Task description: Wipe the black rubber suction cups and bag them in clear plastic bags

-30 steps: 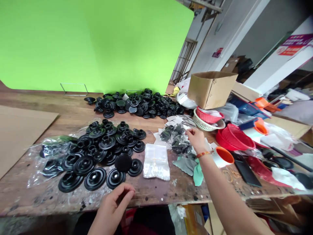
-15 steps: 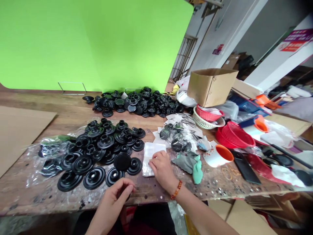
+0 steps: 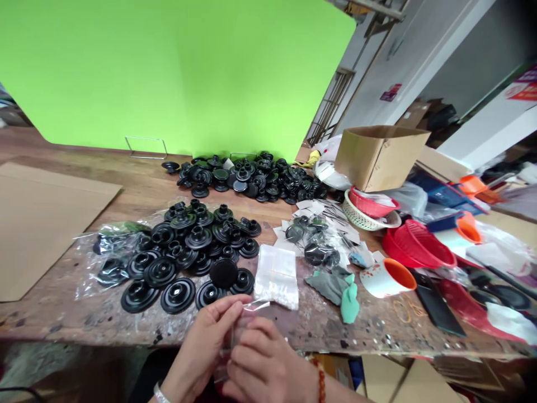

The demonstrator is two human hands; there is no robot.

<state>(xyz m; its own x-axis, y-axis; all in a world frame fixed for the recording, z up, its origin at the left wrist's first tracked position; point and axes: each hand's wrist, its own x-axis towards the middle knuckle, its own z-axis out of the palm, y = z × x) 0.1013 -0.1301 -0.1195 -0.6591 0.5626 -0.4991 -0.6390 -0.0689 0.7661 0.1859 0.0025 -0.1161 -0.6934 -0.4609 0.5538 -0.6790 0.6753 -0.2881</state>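
Head view: a clear plastic bag (image 3: 251, 309) is pinched between both hands, left hand (image 3: 205, 341) and right hand (image 3: 262, 364), at the worktop (image 3: 62, 319) edge, black discs (image 3: 184, 257) and spare bags (image 3: 277, 274) kept within reach.

The long wooden counter (image 3: 138, 193) is rough, stained and paint-flecked toward the lower frame. On it, round black plastic discs (image 3: 178, 295) shine glossy, ribbed in rings. Mid-frame lies a stack of clear, crinkly plastic bags (image 3: 277, 275); one thin clear plastic bag (image 3: 245, 313) glints at bottom centre. The brown cardboard box (image 3: 380, 154), upper right, looks matt.
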